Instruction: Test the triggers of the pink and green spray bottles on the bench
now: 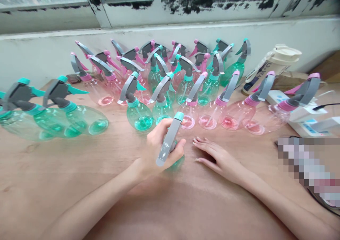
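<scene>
My left hand (155, 146) is wrapped round the neck of a green spray bottle (170, 141) with a grey trigger head and a teal nozzle. Most of its clear body is hidden under the hand. To the right, my right hand (216, 155) rests on the wooden table (186, 204) with its fingers stretched out, holding nothing. Just beyond the hands stands a row of spray bottles, among them a green one (139, 118) and a pink one (209, 114).
More pink and green spray bottles crowd toward the wall. Several green bottles (77, 119) stand at the left. A cream tumbler (273, 66) leans at the back right, near white power strips (305, 121) with cables. A blurred-out item (313, 172) lies at the right edge.
</scene>
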`<state>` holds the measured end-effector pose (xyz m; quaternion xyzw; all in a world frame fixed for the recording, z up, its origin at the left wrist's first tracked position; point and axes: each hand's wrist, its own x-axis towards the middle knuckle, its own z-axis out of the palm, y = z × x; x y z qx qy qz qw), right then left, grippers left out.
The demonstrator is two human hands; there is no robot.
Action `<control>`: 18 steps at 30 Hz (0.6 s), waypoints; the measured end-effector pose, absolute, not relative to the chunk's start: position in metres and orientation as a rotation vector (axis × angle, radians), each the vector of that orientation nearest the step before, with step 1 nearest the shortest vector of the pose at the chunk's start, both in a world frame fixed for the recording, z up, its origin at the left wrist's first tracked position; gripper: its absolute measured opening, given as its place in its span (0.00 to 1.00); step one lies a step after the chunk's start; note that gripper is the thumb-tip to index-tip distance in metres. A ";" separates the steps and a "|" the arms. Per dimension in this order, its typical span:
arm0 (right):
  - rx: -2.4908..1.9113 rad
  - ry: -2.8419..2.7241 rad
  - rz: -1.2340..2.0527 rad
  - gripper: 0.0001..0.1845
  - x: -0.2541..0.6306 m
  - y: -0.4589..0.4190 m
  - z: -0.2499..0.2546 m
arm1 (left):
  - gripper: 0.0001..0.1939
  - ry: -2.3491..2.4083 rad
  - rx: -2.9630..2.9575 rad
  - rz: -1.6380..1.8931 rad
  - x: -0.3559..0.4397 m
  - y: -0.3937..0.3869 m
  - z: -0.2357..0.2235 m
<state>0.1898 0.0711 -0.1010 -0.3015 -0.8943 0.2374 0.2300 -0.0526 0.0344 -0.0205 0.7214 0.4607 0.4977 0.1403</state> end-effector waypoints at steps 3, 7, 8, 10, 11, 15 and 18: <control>-0.829 -2.466 0.651 0.28 0.190 0.071 -0.101 | 0.09 1.351 2.150 1.460 -0.053 0.033 -0.014; -0.823 -2.476 0.651 0.28 0.190 0.071 -0.102 | 0.02 1.371 2.253 1.397 -0.054 0.032 -0.005; -0.822 -2.476 0.651 0.27 0.190 0.071 -0.102 | 0.04 1.360 2.262 1.380 -0.054 0.033 -0.005; -0.825 -2.480 0.649 0.27 0.190 0.071 -0.102 | 0.09 1.342 2.237 1.376 -0.055 0.034 -0.005; -0.825 -2.484 0.648 0.26 0.190 0.071 -0.102 | 0.12 1.346 2.214 1.375 -0.055 0.034 -0.006; -0.875 -2.458 0.607 0.27 0.192 0.071 -0.103 | 0.15 1.361 2.184 1.365 -0.054 0.032 -0.010; -0.979 -2.397 0.530 0.28 0.196 0.075 -0.105 | 0.16 1.350 2.161 1.375 -0.054 0.030 -0.013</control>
